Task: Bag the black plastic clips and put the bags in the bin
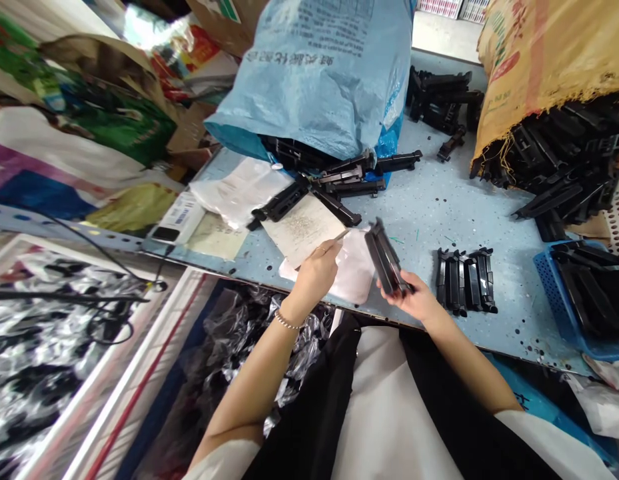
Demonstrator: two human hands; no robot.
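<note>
My right hand [414, 297] grips the lower end of a long black plastic part [384, 257], tilted up over the table. In my left hand [316, 272], closed in a pinch, is a thin pale stick [342, 235] whose exact kind I cannot make out. The stick is apart from the black part. Below it lie a speckled cream sheet [302, 227] and a white plastic bag [356, 270]. To the right of my right hand, several similar black parts [464, 281] stand side by side in a row.
A blue woven sack [324, 80] spills black parts onto the blue table [419, 200]. At the right, a yellow sack [529, 60] and a blue basket [554, 300] hold more. Bags of dark pieces [249, 333] sit below the front edge.
</note>
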